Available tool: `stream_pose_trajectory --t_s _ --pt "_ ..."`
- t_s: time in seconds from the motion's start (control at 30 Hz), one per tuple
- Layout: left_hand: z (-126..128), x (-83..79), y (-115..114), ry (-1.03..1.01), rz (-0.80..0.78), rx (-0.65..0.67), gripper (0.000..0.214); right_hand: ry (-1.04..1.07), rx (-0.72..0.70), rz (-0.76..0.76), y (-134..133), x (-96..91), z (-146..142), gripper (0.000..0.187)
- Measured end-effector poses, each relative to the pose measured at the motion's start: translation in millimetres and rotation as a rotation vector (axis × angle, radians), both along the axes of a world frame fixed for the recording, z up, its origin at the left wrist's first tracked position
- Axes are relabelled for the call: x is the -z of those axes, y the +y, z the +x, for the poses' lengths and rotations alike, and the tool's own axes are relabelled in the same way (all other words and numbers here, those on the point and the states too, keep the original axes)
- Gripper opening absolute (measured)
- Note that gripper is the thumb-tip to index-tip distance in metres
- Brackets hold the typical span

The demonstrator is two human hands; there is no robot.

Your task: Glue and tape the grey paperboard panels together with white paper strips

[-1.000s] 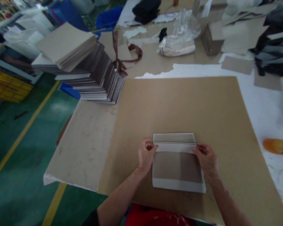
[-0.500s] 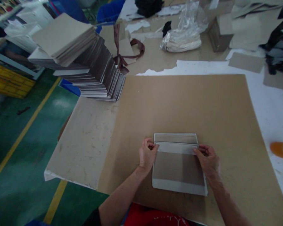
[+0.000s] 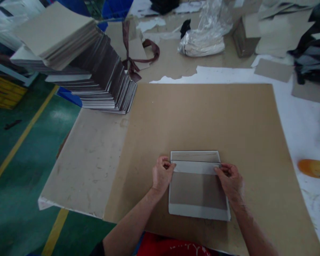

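Note:
A flat grey board piece with pale strips along its near and far edges lies on a large brown cardboard sheet. My left hand pinches the left end of the pale folded flap near the piece's far edge. At the flap's right end, my right hand pinches it with curled fingers. Both hands rest on the cardboard beside the piece.
A leaning stack of grey boards stands at the table's back left. A brown ribbon, a crumpled clear plastic bag and loose grey card pieces lie at the back. An orange object sits at the right. Green floor lies left.
The view has shifted slightly, so the scene sits a little to the left. Both hands keep the same pinch on the flap's ends.

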State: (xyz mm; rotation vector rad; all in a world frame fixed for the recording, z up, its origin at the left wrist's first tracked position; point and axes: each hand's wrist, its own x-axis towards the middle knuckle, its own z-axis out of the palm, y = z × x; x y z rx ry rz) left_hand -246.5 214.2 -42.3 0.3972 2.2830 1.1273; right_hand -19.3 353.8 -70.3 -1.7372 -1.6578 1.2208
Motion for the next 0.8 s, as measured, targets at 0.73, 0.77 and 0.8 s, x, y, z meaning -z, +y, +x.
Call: stream_pose_trajectory --t_s 0.73,0.77,0.8 --pt "-5.0 2.4 0.1 -0.010 -0.010 0.046 0.031 0.057 -0.008 -0.025 2.1 -4.0 -2.6 0.051" --pt "-5.2 3.3 -0.1 -0.010 -0.010 0.048 0.031 0.059 -0.010 -0.027 2.3 -4.1 -2.5 0.051" --pt "-5.2 4.0 -0.2 -0.009 -0.011 0.048 0.031 0.061 -0.011 -0.029 2.5 -3.9 -2.2 0.051"
